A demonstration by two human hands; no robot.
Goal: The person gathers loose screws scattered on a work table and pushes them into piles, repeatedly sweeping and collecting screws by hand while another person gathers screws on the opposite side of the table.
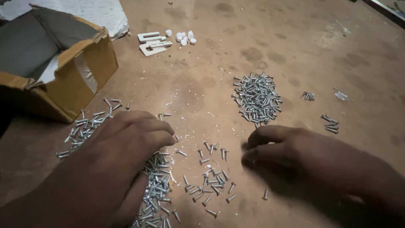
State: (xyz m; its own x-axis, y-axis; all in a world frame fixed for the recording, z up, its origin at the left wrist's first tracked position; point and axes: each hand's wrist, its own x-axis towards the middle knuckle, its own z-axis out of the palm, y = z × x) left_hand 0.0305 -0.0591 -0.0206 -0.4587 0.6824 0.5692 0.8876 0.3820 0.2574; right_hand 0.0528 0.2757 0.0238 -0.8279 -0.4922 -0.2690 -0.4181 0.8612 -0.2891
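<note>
Head view: my left hand [130,143] lies flat, open, penning loose screws [158,192]; my right hand [291,156] curls, its grip unclear, near the sorted screw pile [256,98].

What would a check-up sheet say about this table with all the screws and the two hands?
Surface: brown table, stained, with pale flecks.
Job's things: big screw pile under the left hand; loose screws between the hands; neat screw heap farther back.
Clutter: torn cardboard box at left; white plastic clips and white caps at the far side; small screw groups at right.
Grippers: left hand lies on the big pile; right hand has its fingers curled on the table, what it holds cannot be told.
Cables: nothing seen.
Surroundings: white sheet behind the box.
</note>
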